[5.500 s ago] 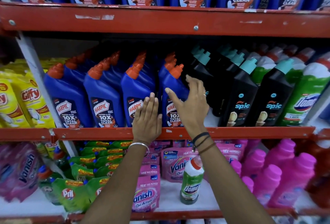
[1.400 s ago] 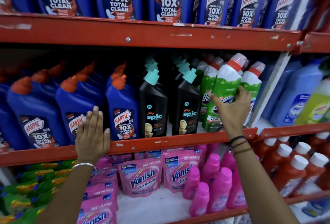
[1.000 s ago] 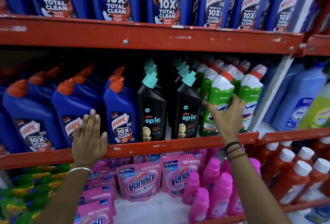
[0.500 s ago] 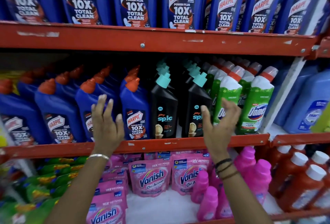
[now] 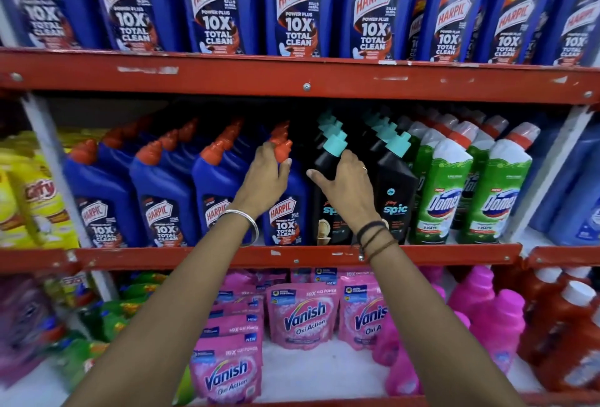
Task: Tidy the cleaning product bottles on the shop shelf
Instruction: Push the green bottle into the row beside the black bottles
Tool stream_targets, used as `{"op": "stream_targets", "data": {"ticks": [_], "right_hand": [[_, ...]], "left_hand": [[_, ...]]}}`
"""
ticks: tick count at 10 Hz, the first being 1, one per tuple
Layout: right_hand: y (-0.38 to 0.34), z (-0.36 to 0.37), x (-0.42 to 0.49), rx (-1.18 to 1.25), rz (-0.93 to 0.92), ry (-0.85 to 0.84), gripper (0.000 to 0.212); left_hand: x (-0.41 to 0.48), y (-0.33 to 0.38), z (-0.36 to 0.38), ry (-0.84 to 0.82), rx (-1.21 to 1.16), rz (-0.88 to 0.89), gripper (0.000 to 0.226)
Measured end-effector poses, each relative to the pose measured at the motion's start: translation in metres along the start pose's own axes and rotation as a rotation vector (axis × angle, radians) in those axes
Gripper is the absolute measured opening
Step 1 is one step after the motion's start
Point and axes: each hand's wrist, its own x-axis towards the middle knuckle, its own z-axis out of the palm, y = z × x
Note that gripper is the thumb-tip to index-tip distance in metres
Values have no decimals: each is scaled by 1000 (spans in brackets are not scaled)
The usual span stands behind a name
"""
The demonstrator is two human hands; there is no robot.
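On the middle shelf (image 5: 227, 255) stand rows of blue Harpic bottles with orange caps, black Spic bottles with teal caps, and green Domex bottles (image 5: 441, 192) at the right. My left hand (image 5: 264, 176) grips the orange neck of the rightmost front blue Harpic bottle (image 5: 285, 221). My right hand (image 5: 344, 179) is wrapped around the shoulder of the left front black Spic bottle (image 5: 328, 212), just under its teal cap. A second front Spic bottle (image 5: 394, 192) stands beside it, untouched.
Large blue Harpic bottles (image 5: 295, 7) fill the top shelf. Below are pink Vanish pouches (image 5: 302, 315), pink bottles (image 5: 487, 306) and red bottles (image 5: 565, 325). Yellow packs (image 5: 35, 199) sit at the left, pale blue bottles (image 5: 571, 202) at the right behind a white upright.
Both hands rose from open in front of the shelf edge and closed on bottle necks, left on a Harpic, right on a Spic. The right hand released the Domex bottle earlier.
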Motion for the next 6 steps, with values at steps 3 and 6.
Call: {"op": "stream_targets", "data": {"ticks": [3,6], "right_hand": [[-5,-6,0,-29,27,-5,59],[1,-7,-18,18,-1,-1,73]], "left_hand": [[0,-7,-12,-118,-12,24,24],[-27,-4,-14,119,165,197,48]]}}
